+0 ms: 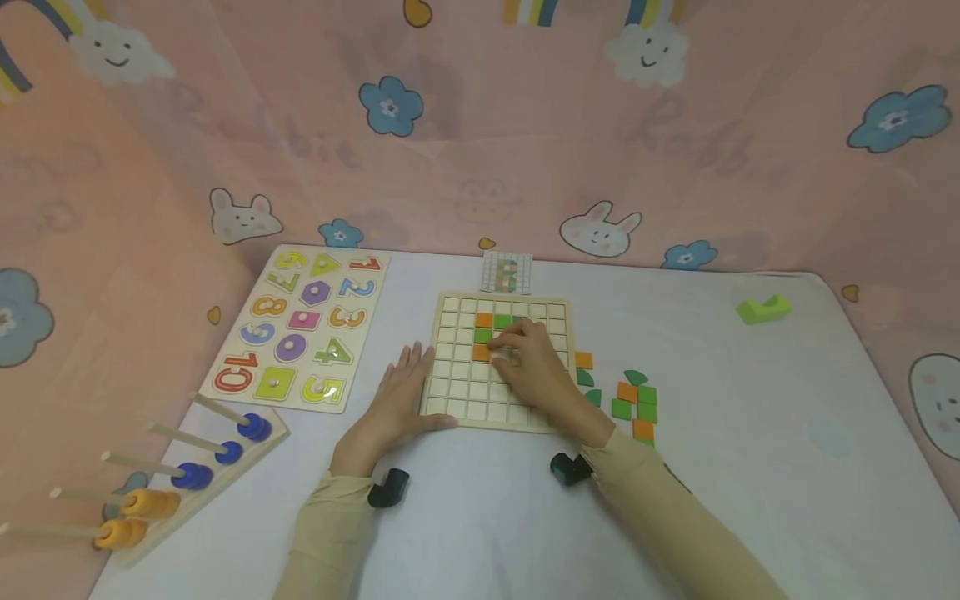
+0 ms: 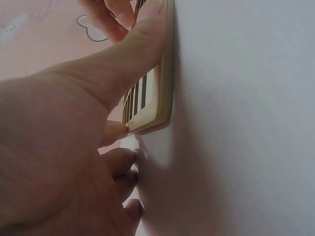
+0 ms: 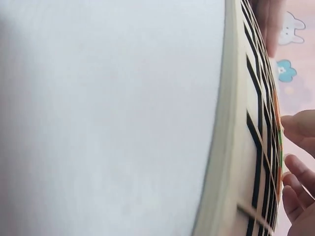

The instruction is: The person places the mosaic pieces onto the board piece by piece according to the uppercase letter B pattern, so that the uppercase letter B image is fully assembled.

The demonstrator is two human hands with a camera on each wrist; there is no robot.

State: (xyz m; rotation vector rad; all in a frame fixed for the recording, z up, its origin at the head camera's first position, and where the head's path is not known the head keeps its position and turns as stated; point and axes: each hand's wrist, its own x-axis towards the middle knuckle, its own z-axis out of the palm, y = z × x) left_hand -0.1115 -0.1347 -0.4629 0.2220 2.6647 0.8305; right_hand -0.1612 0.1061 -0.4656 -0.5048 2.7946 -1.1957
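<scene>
A white-covered table (image 1: 750, 500) bears a gridded wooden board (image 1: 457, 389). The left hand (image 1: 397, 404), fingers extended, rests against its left edge, thumb over the near corner. The right hand (image 1: 536, 367) bends its fingers over the grid. A patterned card (image 1: 507, 272) lies behind. Orange and green tiles (image 1: 482, 335) sit at the right fingertips; whether one is pinched cannot be told.

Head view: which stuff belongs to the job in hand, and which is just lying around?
In the job, most likely:
grid board, left hand on its edge
orange and green tiles on it, right hand at them
loose tiles to its right
gridded card behind it, probably the pattern

Lying about, it seems:
number puzzle
bead stacker
light-green block
</scene>
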